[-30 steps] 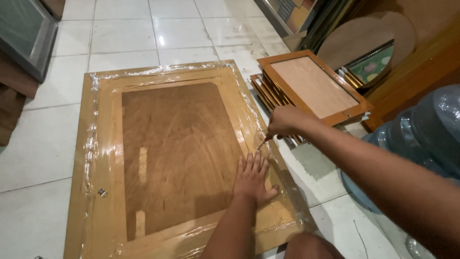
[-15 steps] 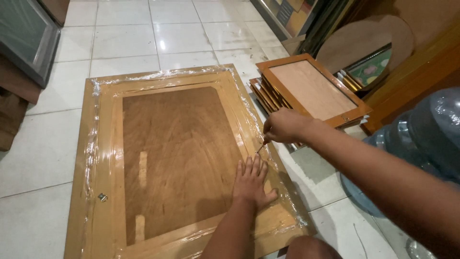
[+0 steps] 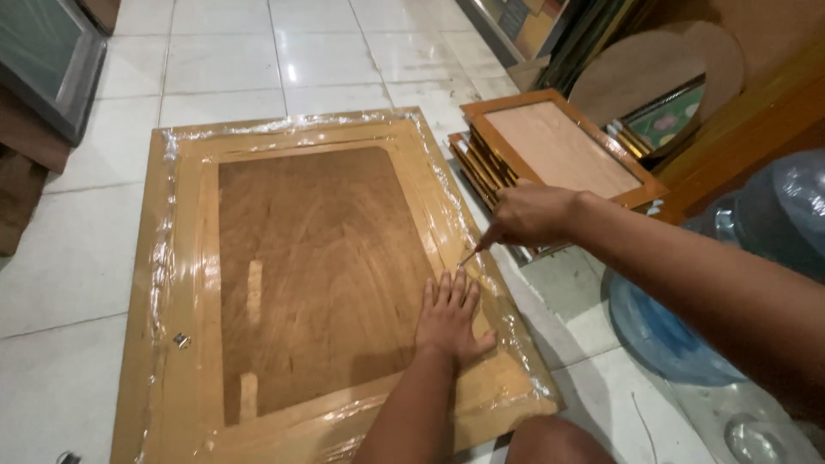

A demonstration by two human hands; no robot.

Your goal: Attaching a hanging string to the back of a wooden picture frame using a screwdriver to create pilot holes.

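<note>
Frame (image 3: 284,283): large wooden picture frame, lay face-down flat on the white tile floor (image 3: 77,258); brown backing board filled its middle; clear plastic wrap (image 3: 163,258) covered its borders.
Left hand (image 3: 449,316): spread flat, palm down, fingers together-to-fanned, pressed on the frame's backing board near its right rail.
Right hand (image 3: 528,215): closed in a pinch on a thin blade (image 3: 468,256), tip down on the wrap at the frame's right rail, just above the left hand.
Change: against the two earlier views, the right hand and blade had moved only slightly along the frame's right rail; the left hand had kept its place. Judged: cutting of the wrap was at an early stage, most wrap still intact.
Stack (image 3: 550,163): smaller frames, piled just right of the frame.
Bottle (image 3: 730,258): blue water jug, further right of the frame, beyond the stack.
Bracket (image 3: 181,340): small metal hanger on the frame's left rail.
</note>
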